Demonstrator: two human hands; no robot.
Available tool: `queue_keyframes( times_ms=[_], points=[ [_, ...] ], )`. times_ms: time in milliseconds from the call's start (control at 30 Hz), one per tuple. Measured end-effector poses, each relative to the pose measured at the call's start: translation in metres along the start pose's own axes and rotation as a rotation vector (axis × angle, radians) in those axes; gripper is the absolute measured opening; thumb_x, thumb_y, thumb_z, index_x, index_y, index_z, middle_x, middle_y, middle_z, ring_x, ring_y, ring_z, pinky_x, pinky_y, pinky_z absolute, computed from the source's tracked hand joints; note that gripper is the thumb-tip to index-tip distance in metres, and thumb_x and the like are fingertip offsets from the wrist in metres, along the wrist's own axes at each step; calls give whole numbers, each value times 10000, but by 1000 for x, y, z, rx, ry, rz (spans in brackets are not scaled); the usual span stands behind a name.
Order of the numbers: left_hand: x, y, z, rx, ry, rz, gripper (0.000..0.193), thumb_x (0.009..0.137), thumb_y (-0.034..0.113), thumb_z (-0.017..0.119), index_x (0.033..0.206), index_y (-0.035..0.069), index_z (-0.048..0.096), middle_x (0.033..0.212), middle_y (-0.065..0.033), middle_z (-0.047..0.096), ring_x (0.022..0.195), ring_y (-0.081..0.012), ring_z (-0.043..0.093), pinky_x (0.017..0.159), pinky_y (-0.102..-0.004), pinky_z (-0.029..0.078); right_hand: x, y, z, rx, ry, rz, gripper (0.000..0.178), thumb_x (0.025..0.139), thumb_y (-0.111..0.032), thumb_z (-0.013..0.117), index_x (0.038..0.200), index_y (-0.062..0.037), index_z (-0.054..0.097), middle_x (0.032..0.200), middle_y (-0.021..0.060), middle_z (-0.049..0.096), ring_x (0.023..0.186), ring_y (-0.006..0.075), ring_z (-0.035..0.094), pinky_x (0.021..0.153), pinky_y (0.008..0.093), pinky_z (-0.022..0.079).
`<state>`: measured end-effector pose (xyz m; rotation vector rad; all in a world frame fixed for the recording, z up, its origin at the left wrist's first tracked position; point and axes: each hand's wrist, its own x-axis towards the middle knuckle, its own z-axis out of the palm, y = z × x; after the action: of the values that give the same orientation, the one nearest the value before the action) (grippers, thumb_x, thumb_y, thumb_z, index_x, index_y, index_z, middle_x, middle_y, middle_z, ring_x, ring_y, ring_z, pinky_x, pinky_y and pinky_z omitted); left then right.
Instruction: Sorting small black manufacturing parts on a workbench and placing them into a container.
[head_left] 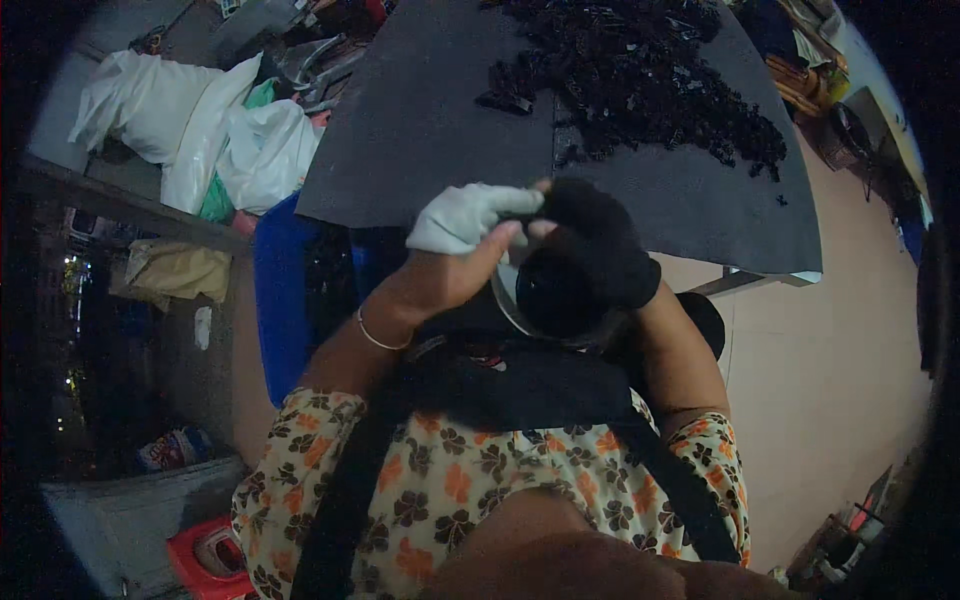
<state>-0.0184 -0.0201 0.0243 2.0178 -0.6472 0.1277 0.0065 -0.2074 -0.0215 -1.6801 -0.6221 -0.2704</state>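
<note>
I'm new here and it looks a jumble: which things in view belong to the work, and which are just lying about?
Probably part of the work:
white-gloved left hand, black-gloved right hand
black pieces on the grey table
round container below the hands

Probably just lying about:
white plastic bags
red plastic item

The 2 hands, left hand point(465, 222) white-gloved and right hand point(597, 238) black-gloved, meet near a grey table point(430, 125).

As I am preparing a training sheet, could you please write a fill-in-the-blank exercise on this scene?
The left hand wears a glove coloured ____.
The right hand wears one coloured ____.
A bracelet circles the ____ wrist.
The small parts heaped on the table are coloured ____.

Missing words: white; black; left; black.
</note>
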Motion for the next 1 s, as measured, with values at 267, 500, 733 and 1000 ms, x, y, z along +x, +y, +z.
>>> queue_keyframes(
  times_ms=[267, 500, 733, 1000],
  points=[
    [2, 0, -2, -120, -167, -56, 407, 832, 72, 576, 1219, 15, 463, 1074, -154, 579, 840, -178, 598, 663, -272, 498, -3, -19, -13, -132, -249, 275, 238, 729, -117, 674, 933, -7, 617, 809, 80, 622, 756, 144, 594, 673, 293, 471],
    [82, -58, -39, 777, 36, 276, 566, 756, 225, 644, 1252, 50, 433, 1140, -195, 531, 1020, -359, 517, 887, -362, 412, 13, -6, -39, -318, -128, 114, 226, 746, -140, 651, 947, -40, 626, 828, 122, 606, 765, 245, 606, 687, 328, 475],
    [116, -104, -21, 866, -23, 121, 285, 761, 196, 630, 1017, 72, 606, 1023, -149, 597, 953, -338, 557, 817, -382, 452, 27, 13, -39, -869, 51, -132, 202, 706, -196, 659, 886, -106, 638, 903, 161, 588, 802, 331, 581, 671, 398, 480],
    [72, -59, -9, 605, 90, 160, 157, 754, 137, 610, 904, 90, 625, 888, -130, 591, 835, -332, 565, 715, -403, 480, 21, 6, -34, -777, 129, -111, 202, 698, -197, 694, 852, -77, 640, 777, 136, 617, 732, 319, 606, 647, 362, 482]
  ],
)
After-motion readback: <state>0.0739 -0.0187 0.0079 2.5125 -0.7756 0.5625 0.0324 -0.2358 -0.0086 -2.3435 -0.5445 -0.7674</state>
